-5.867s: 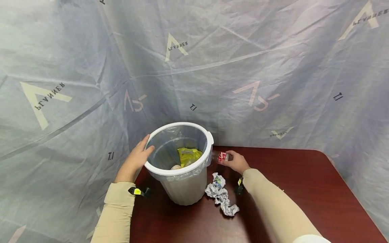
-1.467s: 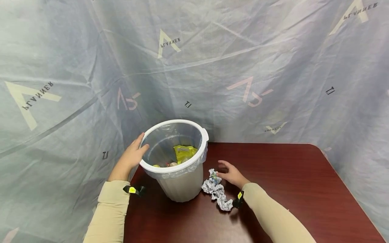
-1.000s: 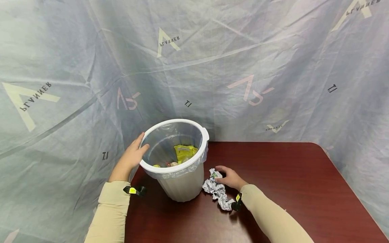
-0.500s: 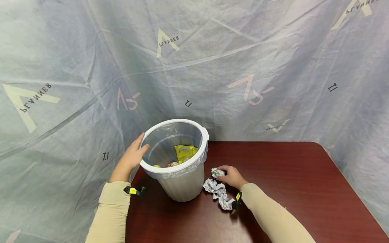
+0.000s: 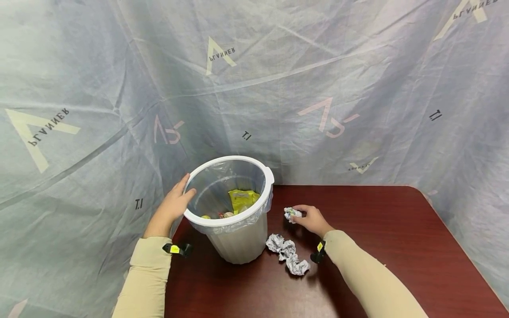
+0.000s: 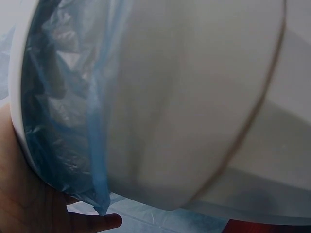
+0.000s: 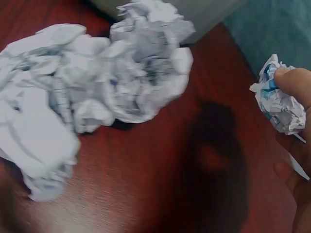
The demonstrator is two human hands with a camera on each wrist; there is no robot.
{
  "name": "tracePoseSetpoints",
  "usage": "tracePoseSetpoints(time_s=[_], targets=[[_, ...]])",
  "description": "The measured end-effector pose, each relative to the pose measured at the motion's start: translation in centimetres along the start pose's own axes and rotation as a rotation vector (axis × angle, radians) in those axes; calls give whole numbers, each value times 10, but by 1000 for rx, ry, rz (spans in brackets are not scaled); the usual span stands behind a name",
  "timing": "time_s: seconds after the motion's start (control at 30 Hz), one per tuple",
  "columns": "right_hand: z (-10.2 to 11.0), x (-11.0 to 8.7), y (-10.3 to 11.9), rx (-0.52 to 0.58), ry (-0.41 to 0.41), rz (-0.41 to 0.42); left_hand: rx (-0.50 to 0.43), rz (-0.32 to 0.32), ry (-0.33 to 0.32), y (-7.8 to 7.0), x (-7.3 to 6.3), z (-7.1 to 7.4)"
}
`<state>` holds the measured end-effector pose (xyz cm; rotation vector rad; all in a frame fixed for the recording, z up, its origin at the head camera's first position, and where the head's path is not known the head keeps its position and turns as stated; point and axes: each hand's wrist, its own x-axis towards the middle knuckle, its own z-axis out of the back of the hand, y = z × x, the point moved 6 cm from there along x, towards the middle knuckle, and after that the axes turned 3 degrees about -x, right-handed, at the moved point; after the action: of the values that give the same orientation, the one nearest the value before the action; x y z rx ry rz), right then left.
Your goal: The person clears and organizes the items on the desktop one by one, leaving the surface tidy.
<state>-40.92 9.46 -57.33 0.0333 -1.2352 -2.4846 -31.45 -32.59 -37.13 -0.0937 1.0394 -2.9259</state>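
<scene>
Right hand (image 5: 313, 219) pinching crumpled paper wad (image 5: 291, 214) off table (image 5: 377, 229), 3 o'clock of bin (image 5: 240, 243); left hand (image 5: 172, 206) spread against its rim (image 5: 222, 222), 9 o'clock; other wads (image 5: 287, 250) on table, 4 o'clock

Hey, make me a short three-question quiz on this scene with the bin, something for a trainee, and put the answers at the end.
1. What is the right hand holding?
2. True or false: the yellow packet lies inside the bin.
3. Fill in the blank: the left hand is placed on the bin's ____.

Key:
1. A crumpled paper ball.
2. True.
3. Rim.
</scene>
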Motion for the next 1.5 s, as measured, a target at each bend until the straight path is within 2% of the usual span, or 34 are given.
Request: tracePoseSetpoints(time_s=[0.27, 0.67, 0.8, 1.0, 1.33, 1.5], targets=[[34, 11, 16, -59, -34, 21, -1, 3, 5, -5, -2, -1], [81, 24, 53, -83, -33, 41, 4, -5, -2, -3, -2, 1], [95, 28, 67, -74, -55, 42, 9, -6, -4, -3, -2, 1], [112, 34, 92, -79, -74, 45, 9, 1, 1, -3, -3, 1], [137, 42, 140, -113, -158, 129, -3, 6, 8, 0, -1, 0], [142, 43, 160, -116, -177, 150, -7, 5, 10, 0, -2, 0]])
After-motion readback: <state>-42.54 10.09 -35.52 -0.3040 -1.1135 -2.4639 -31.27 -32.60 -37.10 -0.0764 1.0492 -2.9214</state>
